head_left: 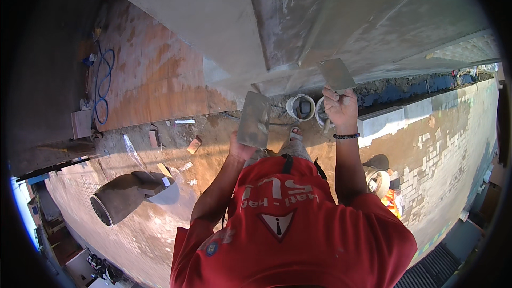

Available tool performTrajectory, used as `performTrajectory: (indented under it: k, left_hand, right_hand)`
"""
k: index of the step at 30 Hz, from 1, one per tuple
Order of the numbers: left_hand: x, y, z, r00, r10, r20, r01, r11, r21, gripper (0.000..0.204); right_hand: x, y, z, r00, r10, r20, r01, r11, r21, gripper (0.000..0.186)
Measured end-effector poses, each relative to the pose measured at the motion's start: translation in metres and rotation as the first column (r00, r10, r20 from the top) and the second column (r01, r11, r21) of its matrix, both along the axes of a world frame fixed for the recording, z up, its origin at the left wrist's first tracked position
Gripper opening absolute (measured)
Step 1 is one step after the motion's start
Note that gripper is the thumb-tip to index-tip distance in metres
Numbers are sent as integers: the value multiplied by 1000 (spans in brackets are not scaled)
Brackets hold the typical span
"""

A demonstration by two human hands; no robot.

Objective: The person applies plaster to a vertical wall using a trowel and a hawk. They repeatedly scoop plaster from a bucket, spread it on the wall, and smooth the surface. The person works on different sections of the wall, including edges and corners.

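Observation:
My right hand (340, 108), with a dark bead bracelet at the wrist, is closed round a flat grey plastering trowel (337, 73). The trowel's blade is raised before the grey plastered wall (384, 26); whether it touches the wall I cannot tell. At the left, my left hand (241, 149) grips the lower end of a flat rectangular grey mortar board (254, 121). The board hides most of those fingers. Between the hands stands a white bucket (300, 108) with something dark inside. A second bucket (321, 114) is partly covered by my right hand.
A large grey cylinder (114, 198) lies at lower left. Brick pieces (194, 144) are scattered on the dirt ground. A blue hose (101, 82) is looped at far left. Pale blocks (386, 124) line a trench at right, and another bucket (378, 182) stands beside my right arm.

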State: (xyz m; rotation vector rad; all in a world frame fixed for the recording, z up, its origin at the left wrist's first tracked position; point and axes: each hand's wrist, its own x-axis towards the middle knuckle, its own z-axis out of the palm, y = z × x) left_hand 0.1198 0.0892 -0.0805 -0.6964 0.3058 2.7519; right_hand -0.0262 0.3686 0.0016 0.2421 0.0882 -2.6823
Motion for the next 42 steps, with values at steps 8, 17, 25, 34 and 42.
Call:
performTrajectory:
  k: [8, 17, 25, 34, 42]
  left_hand:
    - [-13, 3, -2, 997, -39, -74, 40, 999, 20, 42]
    - [-6, -7, -8, 981, -87, -173, 95, 995, 39, 42]
    - [-12, -4, -7, 997, -76, 9, 77, 995, -60, 44]
    - [-19, 7, -3, 991, -90, -95, 84, 994, -64, 45]
    - [-15, 17, 0, 999, -47, 0, 47, 997, -54, 44]
  right_hand:
    - [-43, -14, -125, 906, 68, 417, -76, 997, 2, 32]
    - [-17, -10, 14, 1000, -11, -13, 10, 991, -133, 19]
    - [-17, 16, -86, 953, 70, 294, -72, 997, -7, 26]
    - [-48, -28, -20, 919, 35, 393, -17, 999, -49, 21]
    - [-12, 16, -14, 994, -86, 74, 77, 990, 117, 23]
